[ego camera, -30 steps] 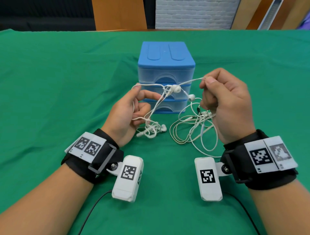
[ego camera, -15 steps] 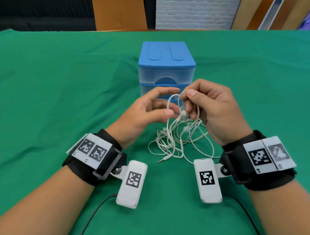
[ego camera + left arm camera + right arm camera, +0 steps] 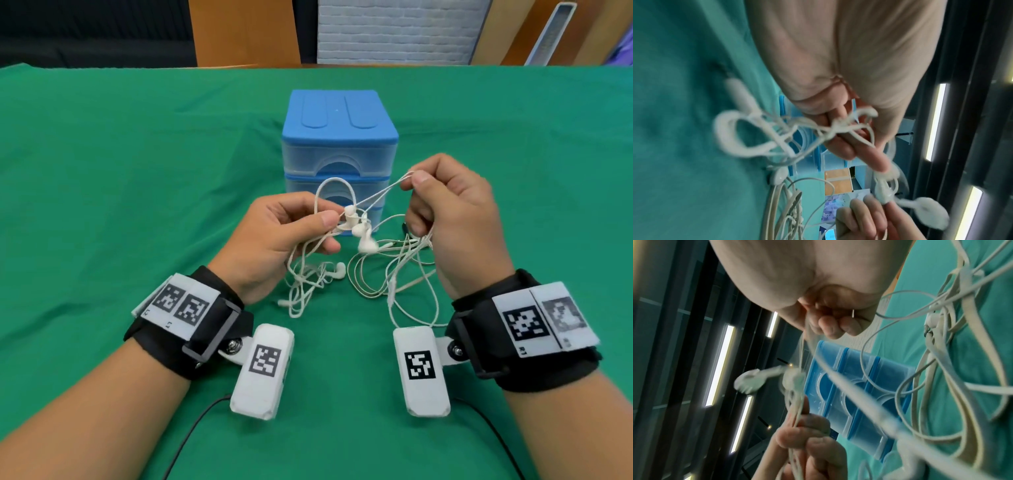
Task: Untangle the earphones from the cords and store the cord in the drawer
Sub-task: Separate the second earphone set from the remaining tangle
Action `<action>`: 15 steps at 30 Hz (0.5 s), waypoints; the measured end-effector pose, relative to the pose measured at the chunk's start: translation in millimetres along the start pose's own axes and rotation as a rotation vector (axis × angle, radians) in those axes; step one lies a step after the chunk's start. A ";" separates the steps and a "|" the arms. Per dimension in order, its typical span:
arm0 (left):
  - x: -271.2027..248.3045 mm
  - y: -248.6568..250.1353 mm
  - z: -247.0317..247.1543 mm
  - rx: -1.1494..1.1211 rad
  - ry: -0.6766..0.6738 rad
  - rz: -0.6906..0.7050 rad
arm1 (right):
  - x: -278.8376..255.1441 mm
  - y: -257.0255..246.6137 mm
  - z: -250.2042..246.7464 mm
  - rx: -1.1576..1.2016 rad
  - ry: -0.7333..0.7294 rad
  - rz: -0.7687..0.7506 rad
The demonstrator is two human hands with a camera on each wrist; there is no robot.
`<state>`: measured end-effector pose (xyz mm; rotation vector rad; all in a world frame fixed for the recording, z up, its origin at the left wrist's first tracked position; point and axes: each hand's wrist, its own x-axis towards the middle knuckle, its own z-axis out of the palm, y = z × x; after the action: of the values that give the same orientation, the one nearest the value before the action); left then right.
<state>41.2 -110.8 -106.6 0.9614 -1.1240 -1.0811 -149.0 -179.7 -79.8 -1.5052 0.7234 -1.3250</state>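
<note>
A tangle of white earphones and cords [image 3: 394, 274] hangs between my hands and trails onto the green cloth. My left hand [image 3: 329, 222] pinches the cords right beside three white earbuds [image 3: 361, 229] that dangle in the air. My right hand [image 3: 414, 181] is raised higher and pinches a taut loop of thin cord running back to the earbuds. A further earbud [image 3: 339, 270] lies on the cloth below. The blue drawer unit [image 3: 339, 137] stands just behind, with its drawers closed. The left wrist view shows my fingers [image 3: 838, 138] curled round knotted cord. The right wrist view shows an earbud [image 3: 750, 382] hanging.
The green cloth [image 3: 137, 205] covers the whole table around the drawer unit. Loose cord loops [image 3: 414, 308] lie on it close to my right wrist. Wooden panels and a white brick wall [image 3: 394, 31] stand beyond the far edge.
My hands have moved apart and risen from the close, low position. The right hand pulled a loop up and right, stretching cord taut, and the earbuds lifted off the cloth.
</note>
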 end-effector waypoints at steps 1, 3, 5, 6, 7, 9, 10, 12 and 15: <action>-0.1 -0.3 -1.0 -0.021 0.005 -0.003 | 1.0 -0.7 -0.2 0.029 0.021 0.008; 0.4 -0.9 -5.2 -0.077 0.011 -0.016 | 3.4 -1.2 -3.5 0.066 0.066 0.039; 2.0 -0.3 -10.0 -0.128 0.015 -0.051 | 4.2 0.1 -6.5 0.093 0.070 0.064; 2.6 0.8 -11.5 -0.134 0.010 -0.071 | 3.8 0.5 -6.7 0.105 0.057 0.071; 2.9 1.4 -11.6 -0.122 -0.004 -0.086 | 3.5 1.2 -5.9 0.113 0.038 0.072; 2.3 3.3 -8.9 -0.057 -0.047 -0.087 | 3.0 1.8 -3.5 0.106 -0.006 0.064; 1.7 4.1 -6.4 -0.010 -0.062 -0.083 | 2.9 1.8 -2.7 0.094 -0.022 0.061; 1.2 4.3 -2.8 0.082 -0.070 -0.080 | 3.2 2.0 -1.8 0.079 -0.033 0.059; 0.9 3.4 0.7 0.157 -0.058 -0.076 | 2.8 2.4 -2.5 0.096 -0.043 0.063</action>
<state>41.1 -110.9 -103.0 1.1100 -1.2430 -1.1003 -150.3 -183.8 -81.0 -1.4192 0.6647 -1.2590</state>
